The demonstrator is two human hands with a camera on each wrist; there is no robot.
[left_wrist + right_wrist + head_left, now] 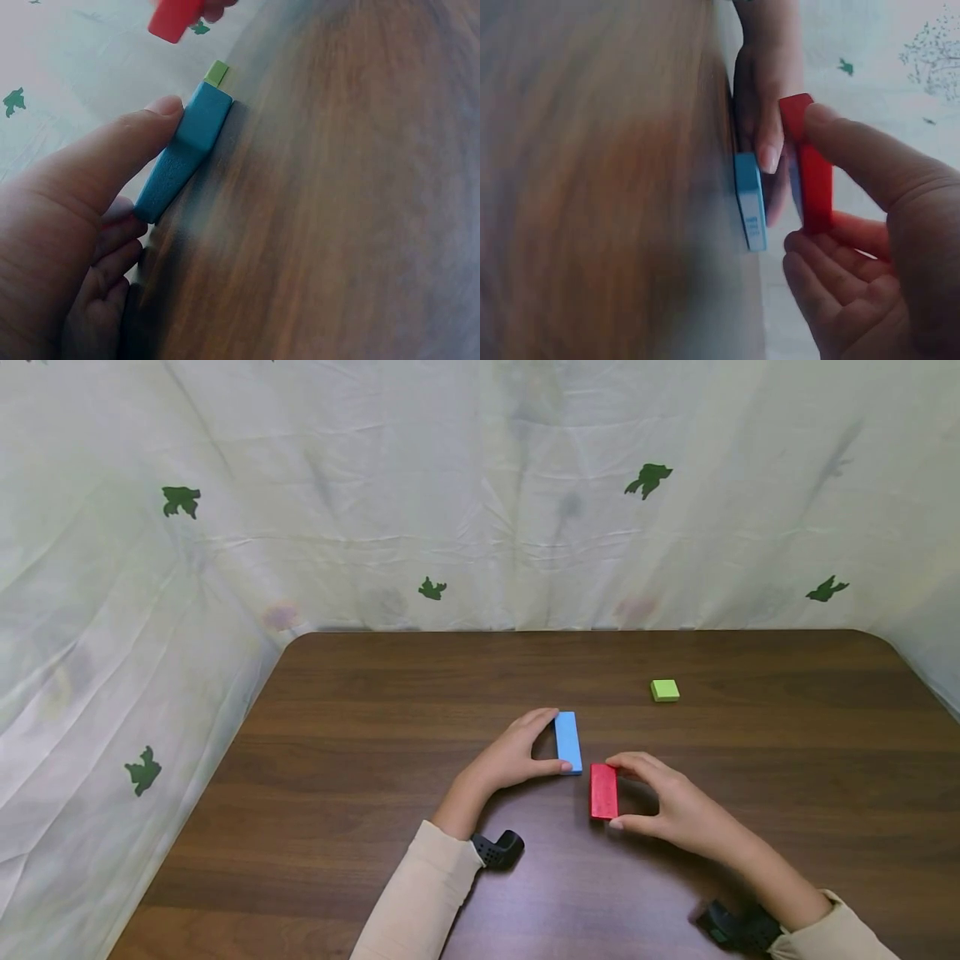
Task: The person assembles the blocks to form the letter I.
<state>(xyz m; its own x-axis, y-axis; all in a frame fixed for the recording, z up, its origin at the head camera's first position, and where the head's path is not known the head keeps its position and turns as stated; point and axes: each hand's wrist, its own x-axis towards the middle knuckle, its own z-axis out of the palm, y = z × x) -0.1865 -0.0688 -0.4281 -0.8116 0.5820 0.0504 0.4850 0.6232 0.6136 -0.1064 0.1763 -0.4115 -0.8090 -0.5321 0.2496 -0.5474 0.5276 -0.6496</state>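
Left hand (510, 756), half-spread, pinches a flat blue block (567, 742) endwise; beside it, right hand (684, 799) likewise pinches a raised red block (603, 792).

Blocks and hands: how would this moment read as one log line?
left hand: grips blue block, on table | right hand: grips red block, above table | green block: on table, untouched
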